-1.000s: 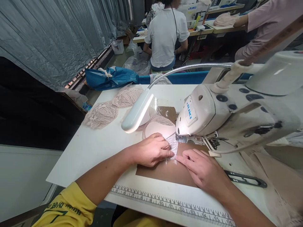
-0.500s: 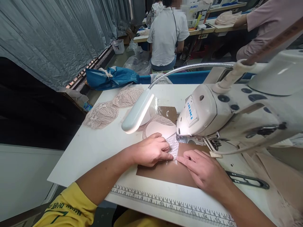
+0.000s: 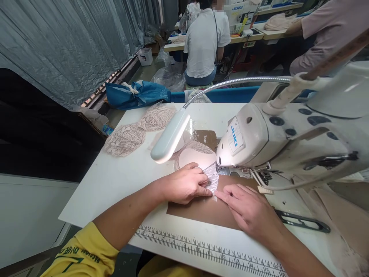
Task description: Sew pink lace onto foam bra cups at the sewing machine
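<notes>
A beige lace bra cup (image 3: 197, 157) with a smooth pale pad lies under the head of the white sewing machine (image 3: 245, 132). Its lace strip (image 3: 212, 177) runs from the needle area toward me over a brown sheet (image 3: 198, 214). My left hand (image 3: 186, 184) presses on this lace from the left, fingers bent and closed, index fingertip at the strip's near end. From the right, my right hand (image 3: 245, 206) meets the same end with closed fingers, its fingertips pinching or pressing the tip. The needle itself is hidden behind the machine head.
Two joined lace cups (image 3: 125, 139) lie at the table's left. A lamp (image 3: 170, 136) on a bendy neck hangs over the work. Black thread snips or a similar tool (image 3: 302, 221) lies right of my right hand. A ruler strip (image 3: 207, 252) lines the front edge. Co-workers sit beyond.
The view has shifted slightly, moving the machine and lamp a little rightward in the picture. Both hands keep their hold at the lace strip's end.
</notes>
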Available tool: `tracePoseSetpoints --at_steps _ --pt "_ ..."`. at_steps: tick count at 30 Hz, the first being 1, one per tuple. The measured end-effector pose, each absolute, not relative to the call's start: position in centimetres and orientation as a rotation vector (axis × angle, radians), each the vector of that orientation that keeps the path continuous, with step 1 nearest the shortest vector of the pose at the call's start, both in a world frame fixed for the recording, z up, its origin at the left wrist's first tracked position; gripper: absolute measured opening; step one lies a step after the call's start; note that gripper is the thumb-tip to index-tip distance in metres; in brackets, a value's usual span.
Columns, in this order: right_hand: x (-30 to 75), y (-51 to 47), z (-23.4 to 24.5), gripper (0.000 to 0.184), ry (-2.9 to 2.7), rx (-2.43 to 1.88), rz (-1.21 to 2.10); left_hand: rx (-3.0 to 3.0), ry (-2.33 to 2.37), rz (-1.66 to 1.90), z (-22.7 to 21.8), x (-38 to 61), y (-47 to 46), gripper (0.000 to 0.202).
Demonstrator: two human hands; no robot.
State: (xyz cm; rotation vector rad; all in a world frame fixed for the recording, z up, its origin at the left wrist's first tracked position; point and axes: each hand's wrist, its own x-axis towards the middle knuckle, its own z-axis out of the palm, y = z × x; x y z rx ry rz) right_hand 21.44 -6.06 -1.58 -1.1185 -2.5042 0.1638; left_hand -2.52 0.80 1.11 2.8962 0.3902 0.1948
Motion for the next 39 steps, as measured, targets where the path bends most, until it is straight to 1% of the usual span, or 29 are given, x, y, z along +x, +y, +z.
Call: tracePoseSetpoints --at_steps 4,9,12,17,21,31,39 --pt "21.1 -6.1 -1.2 0.040 -2.533 -1.104 0.082 2.870 0.459 0.293 1.2 -2.1 0.6 0.028" --pt "21.0 -6.4 -1.5 0.038 -2.513 -1.127 0.051 2.937 0.666 0.274 0.7 -1.1 0.5 0.037" --pt "21.1 -6.6 -2.1 0.037 -2.511 -1.151 0.086 2.951 0.714 0.238 0.4 -0.8 0.6 0.037" --pt "21.0 -6.5 -1.9 0.033 -2.485 -1.149 0.101 2.942 0.721 0.230 0.3 -0.8 0.6 0.039" --pt "20.8 -6.3 -1.1 0.035 -2.505 -1.173 0.089 2.950 0.739 0.220 0.4 -0.6 0.7 0.039" --pt "20.6 -5.6 -1.6 0.041 -2.454 -1.284 -0.142 2.948 0.702 0.280 0.5 -0.8 1.1 0.034" --pt "20.2 -5.1 -2.0 0.042 -2.399 -1.489 -0.216 2.935 0.679 0.340 0.4 -0.9 1.7 0.032"
